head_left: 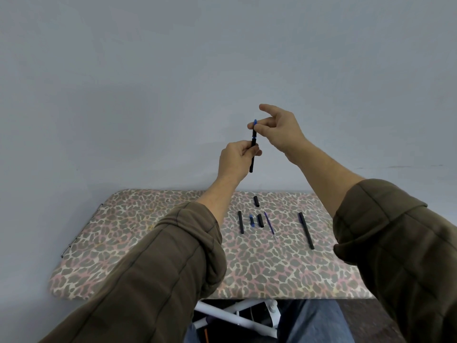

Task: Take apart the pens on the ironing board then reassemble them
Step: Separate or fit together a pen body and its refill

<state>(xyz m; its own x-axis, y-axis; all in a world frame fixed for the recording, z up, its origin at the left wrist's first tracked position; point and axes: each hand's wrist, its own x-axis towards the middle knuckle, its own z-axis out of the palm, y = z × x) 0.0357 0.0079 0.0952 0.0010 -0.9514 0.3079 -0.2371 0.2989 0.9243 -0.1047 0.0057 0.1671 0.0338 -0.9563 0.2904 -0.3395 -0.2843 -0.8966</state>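
No text, label, brand, number or sign can be read anywhere.

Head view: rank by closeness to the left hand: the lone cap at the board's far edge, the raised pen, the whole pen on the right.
1. The raised pen: gripped in the left hand.
2. The lone cap: below, at the far edge of the ironing board.
3. The whole pen: lying farther, to the right.

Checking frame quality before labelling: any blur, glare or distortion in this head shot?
Head view: flat, even light, no glare on the ironing board. Head view: wide-angle stretch swells both sleeves at the lower corners. Head view: the pen held by left hand and right hand is slightly soft; its blue end is hard to resolve.
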